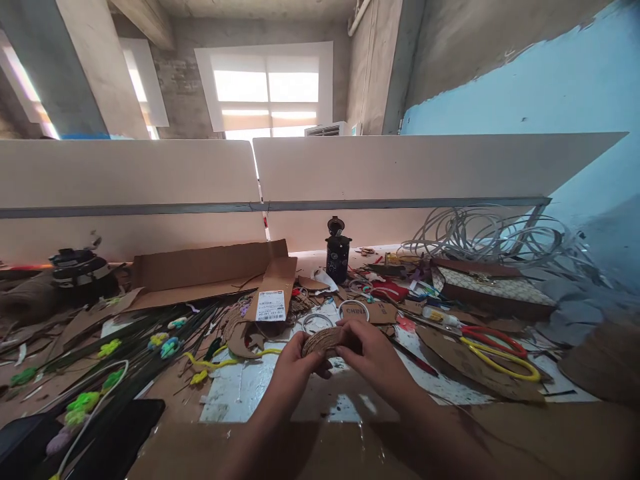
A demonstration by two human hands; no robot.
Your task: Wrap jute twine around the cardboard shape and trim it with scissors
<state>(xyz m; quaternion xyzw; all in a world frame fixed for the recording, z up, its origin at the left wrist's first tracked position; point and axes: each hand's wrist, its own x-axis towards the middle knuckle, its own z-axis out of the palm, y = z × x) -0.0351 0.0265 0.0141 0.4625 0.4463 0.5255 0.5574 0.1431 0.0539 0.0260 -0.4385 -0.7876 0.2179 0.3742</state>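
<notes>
Both hands hold a brown, ridged piece that looks like a ring wrapped in jute twine (323, 341), above the white board (240, 393) on the table. My left hand (296, 365) grips its left side, thumb in front. On the right side, my right hand (374, 352) has its thumb and fingers closed around the edge, hiding part of it. Just behind lie a thin pale ring (317, 321) and a white ring (367, 311). A similar brown coil (234, 333) rests to the left, beside a yellow cord (220, 364).
An open cardboard box (205, 270) and a black bottle (338, 259) stand behind. Crocheted flowers on dark stems (170, 347) lie left near a black phone-like slab (125, 437). At right are scissors with red and yellow handles (505, 360), a patterned bag (493, 288) and coiled tubing (475, 233).
</notes>
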